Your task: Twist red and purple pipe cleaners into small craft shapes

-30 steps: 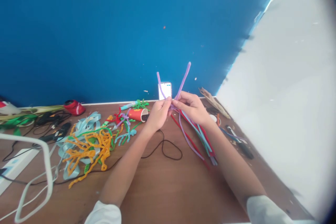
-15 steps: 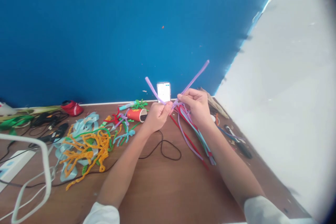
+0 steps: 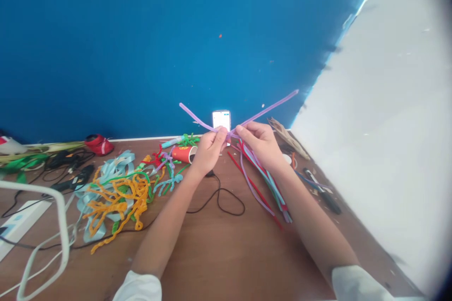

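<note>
Purple pipe cleaners (image 3: 271,107) are pinched between both my hands above the table, and their free ends spread up to the left and right in a wide V. My left hand (image 3: 209,149) grips them near the middle with thumb and fingers. Close beside it, my right hand (image 3: 260,143) pinches the same purple stems; just where they cross is partly hidden by the fingers. Below my right hand, a bundle of red, purple and light blue pipe cleaners (image 3: 263,183) lies on the table. A lit phone (image 3: 221,118) stands upright behind my hands.
Left on the brown table (image 3: 219,254) lie bent orange pipe cleaners (image 3: 123,197), light blue ribbon (image 3: 118,165), a red paper cup (image 3: 182,154), a glue gun (image 3: 79,178) and a white power strip (image 3: 23,225). A black cable (image 3: 231,213) loops in front. A cutter-like tool (image 3: 325,195) lies right.
The raised purple ends have spread wider apart and dropped lower on the right. My left hand has turned slightly, its fingers now closer to my right hand's.
</note>
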`<state>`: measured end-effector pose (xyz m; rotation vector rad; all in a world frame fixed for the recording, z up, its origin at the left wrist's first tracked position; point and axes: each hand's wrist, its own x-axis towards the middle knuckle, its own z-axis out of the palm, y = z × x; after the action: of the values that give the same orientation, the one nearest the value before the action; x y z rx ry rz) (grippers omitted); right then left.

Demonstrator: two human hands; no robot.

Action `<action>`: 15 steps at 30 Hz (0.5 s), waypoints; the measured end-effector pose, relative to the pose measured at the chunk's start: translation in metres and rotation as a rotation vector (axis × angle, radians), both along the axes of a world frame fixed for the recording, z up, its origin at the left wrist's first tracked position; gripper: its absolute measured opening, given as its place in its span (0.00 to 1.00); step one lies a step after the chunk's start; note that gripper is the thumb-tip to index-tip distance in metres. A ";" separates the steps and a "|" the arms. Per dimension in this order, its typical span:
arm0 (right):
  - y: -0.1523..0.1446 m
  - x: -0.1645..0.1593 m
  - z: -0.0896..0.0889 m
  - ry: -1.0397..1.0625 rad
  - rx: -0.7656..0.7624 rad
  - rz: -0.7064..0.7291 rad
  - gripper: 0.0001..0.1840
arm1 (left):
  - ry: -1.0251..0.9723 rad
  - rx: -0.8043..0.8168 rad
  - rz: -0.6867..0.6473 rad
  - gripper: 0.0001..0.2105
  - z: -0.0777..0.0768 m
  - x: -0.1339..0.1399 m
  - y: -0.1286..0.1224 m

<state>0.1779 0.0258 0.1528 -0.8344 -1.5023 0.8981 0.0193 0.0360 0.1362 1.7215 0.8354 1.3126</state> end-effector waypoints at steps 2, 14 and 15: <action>0.002 0.000 -0.001 -0.027 0.007 0.051 0.18 | 0.013 -0.003 -0.018 0.21 0.005 -0.002 -0.001; 0.000 0.010 0.008 -0.220 -0.014 0.125 0.16 | 0.079 0.018 0.175 0.12 0.000 0.001 -0.001; -0.001 0.011 0.010 -0.237 -0.007 0.125 0.15 | 0.103 0.030 0.194 0.12 0.000 0.001 -0.001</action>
<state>0.1887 0.0249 0.1623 -0.8836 -1.7746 0.9207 0.0202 0.0352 0.1358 1.7798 1.0691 1.3773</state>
